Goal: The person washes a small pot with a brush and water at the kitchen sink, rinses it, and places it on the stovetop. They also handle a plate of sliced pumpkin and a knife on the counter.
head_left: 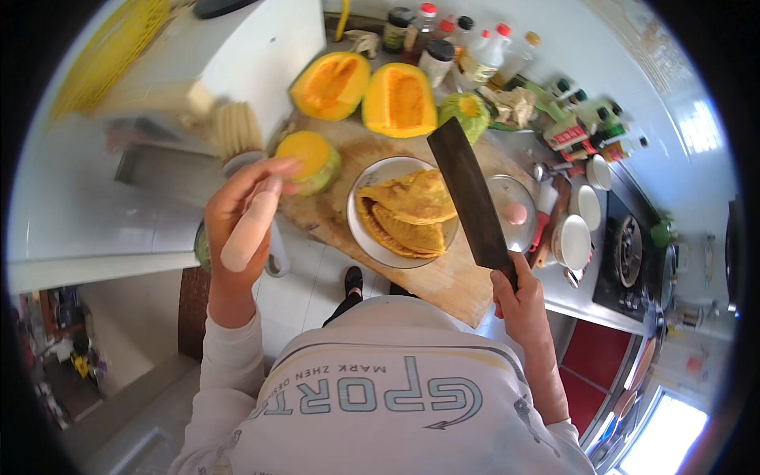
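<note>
Head view looks straight down on a wooden cutting board [443,277] set at the counter's edge. The right hand [518,297] is closed around the handle of a dark cleaver [471,194], gripping it at the board's near right corner. The blade's long axis runs from the hand up and slightly left, its far end pointing away from the person toward the pumpkin halves [364,91] at the back of the board. The blade is held above the right rim of a white plate [372,178], which carries peeled pumpkin pieces [408,210], yellow-orange and curved.

The left hand [241,218] is raised over the board's left edge, fingers [253,226] loosely extended and together, holding nothing that can be made out; its fingertips are just beside a cut pumpkin piece [310,161] with green skin and an orange face. Behind, two large halves lie cut side up, and a smaller green wedge [467,111] sits to their right. A glass lid [514,214] lies right of the plate, with bowls [574,237] and bottles [475,51] beyond.
</note>
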Demonstrator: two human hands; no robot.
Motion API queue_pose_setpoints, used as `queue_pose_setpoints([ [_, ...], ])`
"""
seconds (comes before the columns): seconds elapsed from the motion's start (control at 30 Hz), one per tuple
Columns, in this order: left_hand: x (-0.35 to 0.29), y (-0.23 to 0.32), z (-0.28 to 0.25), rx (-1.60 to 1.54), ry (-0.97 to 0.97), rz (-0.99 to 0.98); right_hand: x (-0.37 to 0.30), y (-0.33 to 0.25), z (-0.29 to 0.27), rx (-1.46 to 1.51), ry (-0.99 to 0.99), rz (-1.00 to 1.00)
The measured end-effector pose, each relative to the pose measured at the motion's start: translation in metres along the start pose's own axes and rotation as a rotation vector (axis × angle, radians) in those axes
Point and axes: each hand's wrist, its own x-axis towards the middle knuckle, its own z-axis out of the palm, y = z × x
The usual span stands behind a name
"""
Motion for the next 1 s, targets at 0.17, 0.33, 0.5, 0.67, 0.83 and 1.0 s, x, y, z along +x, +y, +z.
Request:
queue_pose_setpoints([
  [0.17,-0.009,0.007,-0.011,0.063,0.036,-0.030,-0.002,-0.022,0.020,0.085,-0.034,-0.097],
  [0.33,-0.009,0.008,-0.015,0.115,0.022,-0.040,0.012,-0.013,0.042,-0.270,-0.166,-0.129],
  [0.5,-0.012,0.001,-0.021,-0.045,0.045,0.015,0.017,-0.008,0.033,-0.205,-0.188,-0.060],
  [0.67,-0.006,-0.001,-0.016,-0.058,0.011,-0.021,-0.002,-0.008,0.010,0.086,-0.065,-0.008],
  [0.83,0.000,-0.002,-0.003,0.044,-0.059,-0.028,0.005,0.011,-0.010,0.085,0.155,-0.103],
  [1.0,0.001,-0.004,0.009,0.012,-0.071,-0.035,0.028,0.025,-0.009,-0.357,0.337,-0.411],
])
